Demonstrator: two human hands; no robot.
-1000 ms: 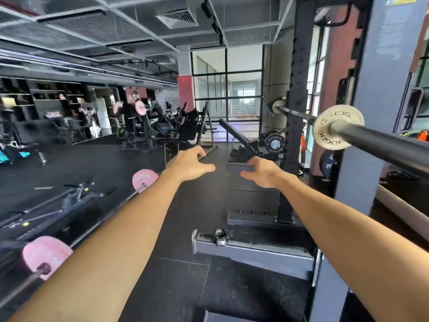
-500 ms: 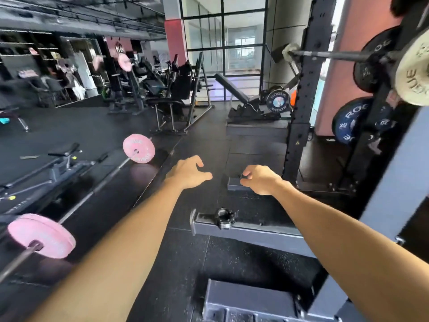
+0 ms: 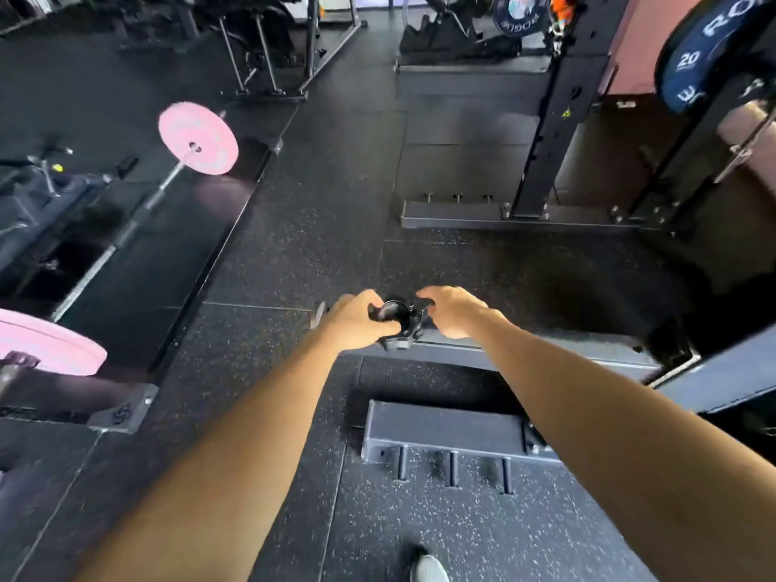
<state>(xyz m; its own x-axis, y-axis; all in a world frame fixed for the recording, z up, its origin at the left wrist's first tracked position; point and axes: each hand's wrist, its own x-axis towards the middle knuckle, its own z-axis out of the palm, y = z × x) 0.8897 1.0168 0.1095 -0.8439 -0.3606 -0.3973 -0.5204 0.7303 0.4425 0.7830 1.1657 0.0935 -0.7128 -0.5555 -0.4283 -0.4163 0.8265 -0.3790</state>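
Note:
A black barbell collar [image 3: 399, 325] sits on the grey base beam [image 3: 546, 354] of a power rack, low on the floor. My left hand [image 3: 357, 323] curls round the collar's ring from the left, with fingers over the top and the thumb beneath. Coming in from the right, my right hand [image 3: 455, 312] has curled fingers on the collar's latch lever. Both arms are stretched forward and down.
A barbell with pink plates [image 3: 197, 138] lies on the platform to the left. Black rack uprights [image 3: 546, 140] stand ahead on the right, with a blue 20 plate [image 3: 697, 65] stored beside them. A grey block with pegs [image 3: 445, 434] lies near my shoe [image 3: 428, 569].
The view has tipped down to the floor. Both hands dropped from mid-air to the collar on the base beam and closed on it.

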